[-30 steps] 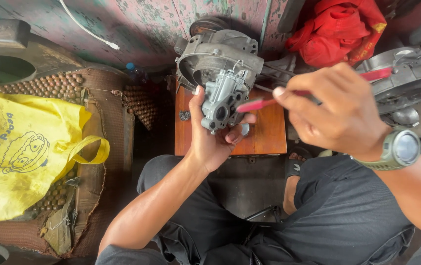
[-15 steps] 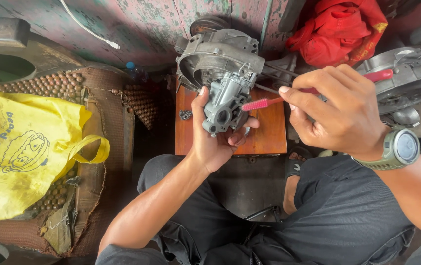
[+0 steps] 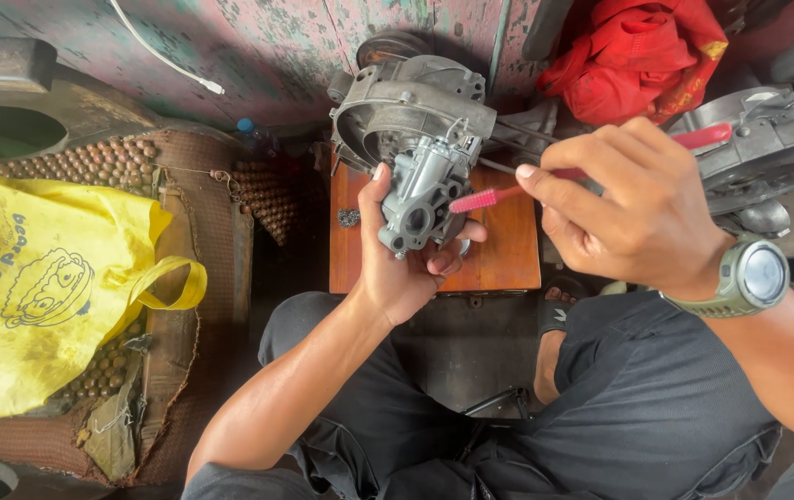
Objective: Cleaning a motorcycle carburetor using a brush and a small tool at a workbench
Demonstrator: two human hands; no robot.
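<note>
Grey metal carburetor upright, red toothbrush touching it

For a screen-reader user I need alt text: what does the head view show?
A person's left hand holds up a grey metal carburetor while the right hand puts a red toothbrush to its side. Behind sit a grey engine casing and a wooden board; a yellow bag lies at left.

A small wooden stool top, reddish-brown, is seen at the centre, and a grey engine casing is set on its far edge. A small dark metal part lies on its left side. To the left, a beaded seat mat is spread on the floor, and a yellow bag is laid over it.
</note>
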